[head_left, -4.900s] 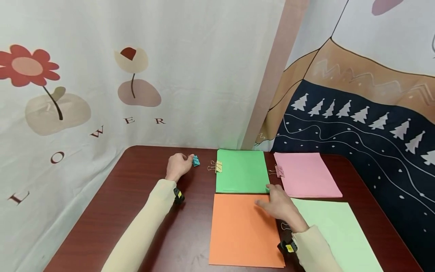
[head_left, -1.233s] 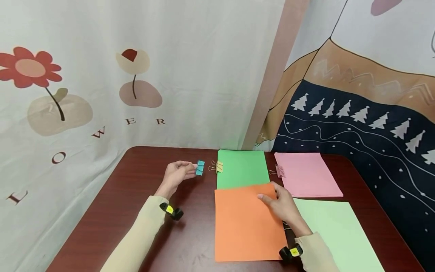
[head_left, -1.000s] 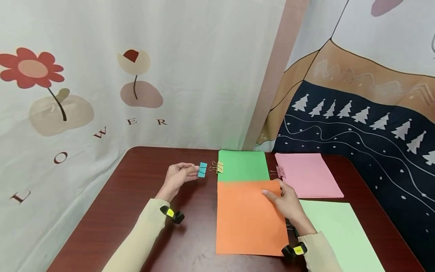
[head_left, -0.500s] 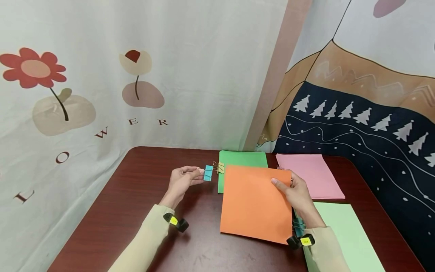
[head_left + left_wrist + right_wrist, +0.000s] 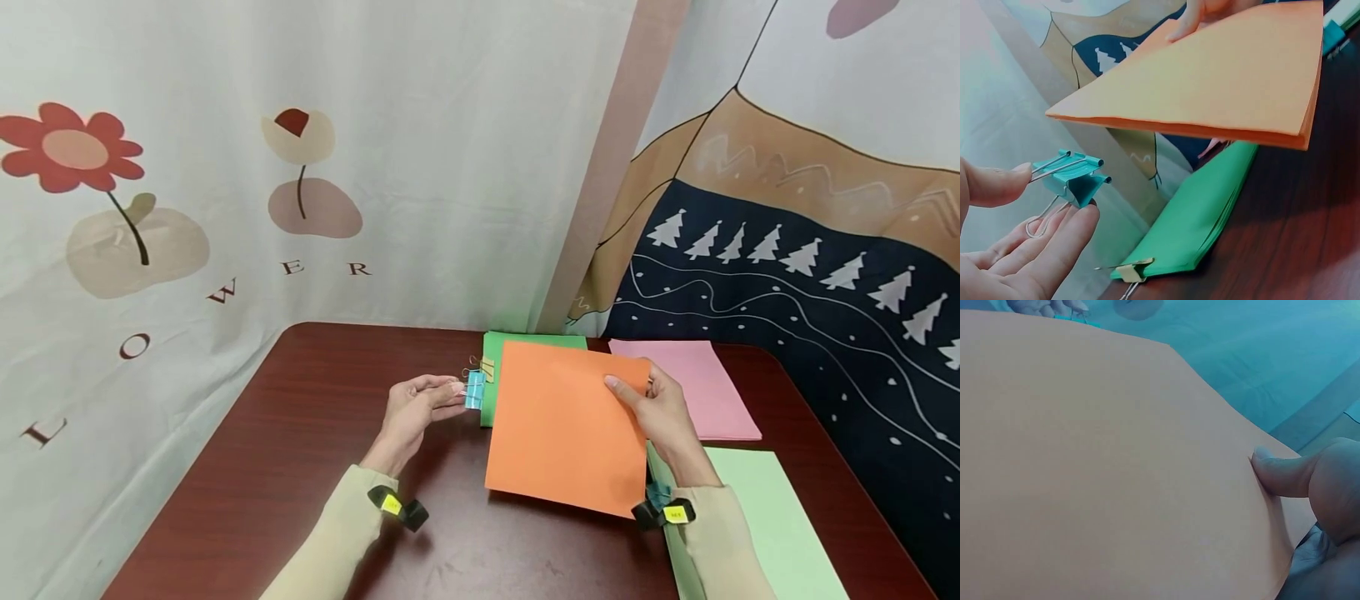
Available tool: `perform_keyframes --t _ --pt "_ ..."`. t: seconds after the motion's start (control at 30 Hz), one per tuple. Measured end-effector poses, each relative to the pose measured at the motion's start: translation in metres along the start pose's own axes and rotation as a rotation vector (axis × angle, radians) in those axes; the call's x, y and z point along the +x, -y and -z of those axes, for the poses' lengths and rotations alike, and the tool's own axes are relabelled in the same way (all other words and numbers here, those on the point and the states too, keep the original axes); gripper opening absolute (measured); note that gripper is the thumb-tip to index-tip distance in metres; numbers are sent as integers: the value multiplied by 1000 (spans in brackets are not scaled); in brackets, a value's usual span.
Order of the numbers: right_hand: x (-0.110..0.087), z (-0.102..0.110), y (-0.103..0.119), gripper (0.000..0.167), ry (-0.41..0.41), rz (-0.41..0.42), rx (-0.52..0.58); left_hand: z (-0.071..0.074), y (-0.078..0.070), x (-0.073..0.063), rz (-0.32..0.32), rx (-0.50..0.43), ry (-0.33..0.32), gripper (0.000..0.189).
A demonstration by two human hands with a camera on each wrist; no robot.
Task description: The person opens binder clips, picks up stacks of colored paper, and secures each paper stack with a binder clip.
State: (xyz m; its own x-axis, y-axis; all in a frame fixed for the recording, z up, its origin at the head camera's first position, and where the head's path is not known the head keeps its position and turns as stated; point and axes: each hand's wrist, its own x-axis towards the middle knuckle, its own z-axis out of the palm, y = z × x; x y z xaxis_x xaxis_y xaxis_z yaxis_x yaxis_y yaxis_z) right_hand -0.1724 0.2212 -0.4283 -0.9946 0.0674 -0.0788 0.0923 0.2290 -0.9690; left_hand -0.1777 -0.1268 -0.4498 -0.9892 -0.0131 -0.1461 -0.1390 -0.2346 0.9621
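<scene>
My left hand [image 5: 420,414] pinches a blue binder clip [image 5: 475,390] by its wire handles, thumb above and fingers below. In the left wrist view the binder clip [image 5: 1075,178] has its mouth turned toward the orange paper and stands apart from it. With thumb on top and fingers beneath, my right hand [image 5: 663,408] grips the upper right corner of a stack of orange paper [image 5: 567,425]. The stack is lifted off the table and tilted; several sheets show along its edge [image 5: 1210,130] in the left wrist view. The right wrist view shows the thumb [image 5: 1285,475] pressing the sheet.
Behind the orange stack lies green paper [image 5: 536,340] with a yellow binder clip [image 5: 488,369]. Pink paper [image 5: 708,392] lies at the back right. Pale green paper [image 5: 772,517] with a teal clip [image 5: 658,495] lies under the right forearm. A brown table [image 5: 315,392] carries everything; a curtain hangs behind.
The left hand has picked the blue binder clip off the table and carried it right. The right hand has taken hold of the orange stack, raising it over the green paper.
</scene>
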Motion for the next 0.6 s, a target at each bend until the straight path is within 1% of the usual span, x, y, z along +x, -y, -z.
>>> perform_keyframes --t 0.17,0.33,0.47,0.6 --pt "2 0 1 45 -4 9 0 -4 5 -5 4 -39 -5 29" --pt "2 2 2 45 -8 10 1 -7 7 -10 4 -69 20 31" --pt "1 2 3 45 -10 1 7 -9 7 -13 0 -75 21 32" --pt "-1 2 5 46 -5 0 19 -10 8 -15 8 -77 17 29"
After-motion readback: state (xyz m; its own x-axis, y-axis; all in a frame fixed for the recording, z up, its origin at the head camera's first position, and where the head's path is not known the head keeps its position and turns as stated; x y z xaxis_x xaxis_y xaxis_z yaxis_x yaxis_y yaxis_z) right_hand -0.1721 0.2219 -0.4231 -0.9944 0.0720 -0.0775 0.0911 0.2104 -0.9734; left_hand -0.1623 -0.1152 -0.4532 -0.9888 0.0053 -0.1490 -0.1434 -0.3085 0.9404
